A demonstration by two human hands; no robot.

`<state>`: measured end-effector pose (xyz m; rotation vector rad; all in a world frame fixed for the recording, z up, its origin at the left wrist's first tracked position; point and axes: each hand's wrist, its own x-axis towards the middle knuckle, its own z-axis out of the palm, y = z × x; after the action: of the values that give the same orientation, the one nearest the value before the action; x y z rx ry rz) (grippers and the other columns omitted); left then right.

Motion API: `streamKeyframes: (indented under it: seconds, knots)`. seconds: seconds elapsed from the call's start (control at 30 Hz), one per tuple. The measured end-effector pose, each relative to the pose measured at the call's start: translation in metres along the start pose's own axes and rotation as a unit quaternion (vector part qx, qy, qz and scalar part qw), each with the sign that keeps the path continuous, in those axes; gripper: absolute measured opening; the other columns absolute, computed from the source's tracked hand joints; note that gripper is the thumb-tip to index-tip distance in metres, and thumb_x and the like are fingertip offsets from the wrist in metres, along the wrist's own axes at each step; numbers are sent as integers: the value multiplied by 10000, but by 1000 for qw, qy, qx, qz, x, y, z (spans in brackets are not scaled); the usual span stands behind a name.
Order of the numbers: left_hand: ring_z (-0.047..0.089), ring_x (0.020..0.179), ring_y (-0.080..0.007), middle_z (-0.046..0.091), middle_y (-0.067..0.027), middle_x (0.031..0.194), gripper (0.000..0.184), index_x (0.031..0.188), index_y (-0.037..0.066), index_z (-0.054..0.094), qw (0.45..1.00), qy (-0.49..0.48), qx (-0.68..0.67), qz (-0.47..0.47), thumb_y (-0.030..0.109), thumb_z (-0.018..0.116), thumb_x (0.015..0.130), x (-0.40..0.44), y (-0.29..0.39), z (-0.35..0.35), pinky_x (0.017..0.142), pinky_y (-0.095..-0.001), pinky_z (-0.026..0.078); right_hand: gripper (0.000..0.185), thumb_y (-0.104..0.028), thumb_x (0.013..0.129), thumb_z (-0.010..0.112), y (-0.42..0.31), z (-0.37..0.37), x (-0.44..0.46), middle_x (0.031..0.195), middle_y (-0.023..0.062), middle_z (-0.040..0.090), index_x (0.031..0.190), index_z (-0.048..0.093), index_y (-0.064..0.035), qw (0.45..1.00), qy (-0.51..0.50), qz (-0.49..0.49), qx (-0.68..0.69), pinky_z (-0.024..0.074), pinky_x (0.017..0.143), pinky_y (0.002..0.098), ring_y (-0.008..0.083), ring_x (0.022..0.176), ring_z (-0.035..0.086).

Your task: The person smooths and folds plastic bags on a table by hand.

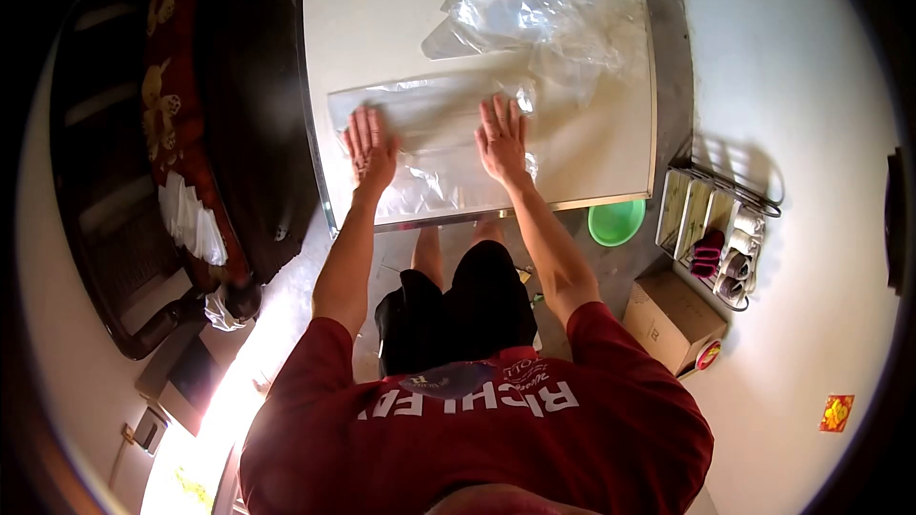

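Note:
A clear plastic bag (434,133) lies spread flat across the near part of the pale table, its surface shiny and slightly creased. My left hand (370,148) rests flat on the bag's left side, fingers stretched forward. On the right side, my right hand (502,138) presses down with its palm on the same plastic, fingers a little apart. Neither hand grips anything. Toward the far right of the table sits a crumpled heap of clear plastic bags (544,5), apart from both hands.
The table's metal-trimmed near edge (592,200) is close to my legs. Below its right corner stands a green basin (616,221). A shoe rack (716,234) and a cardboard box (674,320) are by the right wall. At left is a dark wooden bench (105,181) with white bags (191,217).

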<state>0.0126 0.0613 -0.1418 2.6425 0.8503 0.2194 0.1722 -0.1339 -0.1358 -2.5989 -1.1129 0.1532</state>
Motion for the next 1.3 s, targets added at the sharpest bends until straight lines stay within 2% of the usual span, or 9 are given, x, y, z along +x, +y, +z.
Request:
streamKeyframes:
  seconds: [0.17,0.33,0.53,0.67,0.73,0.8,0.93,1.1,1.3]
  knots:
    - [76,1338,-377,110,-189,1450,621,1385,10,149,994,57,31,-85,323,402,911,2,-24,-2,1045,-546,84,546,-212,866,491,14,-13,16,1447,106,189,1369,290,-141,999,33,24,22,170,1050,499,374,1319,158]
    - [102,1341,-344,149,-136,1453,600,1386,23,163,995,-69,45,54,284,417,908,-2,15,-16,1062,-516,81,542,-189,857,503,-25,-29,0,1439,123,199,1357,305,-120,998,-5,-14,64,174,1051,507,367,1318,168]
    - [137,1324,-380,160,-217,1427,651,1376,-1,171,998,31,39,-33,330,445,887,-22,-14,-8,1052,-515,115,575,-227,865,506,-4,-18,-16,1449,114,161,1378,261,-142,997,-66,-21,27,163,1058,493,361,1319,155]
    - [135,1325,-379,157,-190,1438,628,1376,0,176,999,5,48,-21,312,433,895,-27,-6,-19,1054,-513,112,598,-233,869,497,-1,-26,-25,1454,118,146,1390,222,-127,998,2,41,54,153,1060,489,380,1320,133]
    - [113,1333,-368,156,-156,1447,603,1385,27,177,996,-76,45,-13,297,420,903,-42,-4,-21,1058,-516,92,597,-218,865,506,4,-24,-44,1452,127,150,1387,231,-127,997,-54,28,56,175,1058,480,369,1322,144]
    - [105,1337,-361,153,-156,1447,584,1389,45,180,997,-58,51,-16,282,412,909,-49,-6,-24,1058,-522,90,577,-217,865,507,6,-31,-40,1444,141,167,1377,258,-125,997,-61,32,28,202,1054,471,349,1323,156]
    - [112,1339,-352,157,-152,1448,590,1384,34,189,998,-48,24,25,222,453,890,-45,7,-42,1060,-513,124,513,-192,843,528,4,-52,-29,1364,208,301,1317,359,-92,1000,8,2,29,293,992,477,387,1248,298]
    - [122,1342,-330,160,-153,1446,666,1367,6,218,988,-129,-42,76,126,521,787,-69,36,-36,1068,-492,130,455,-157,832,539,11,-48,-46,1304,248,366,1258,419,-51,983,29,106,146,324,979,433,405,1182,371]
    - [233,1295,-345,261,-180,1396,521,1261,-35,379,975,-185,-106,63,119,511,782,-76,79,-15,1056,-436,219,344,-179,797,598,50,-23,-70,1066,229,566,1091,540,-9,929,87,261,247,426,851,386,339,983,545]
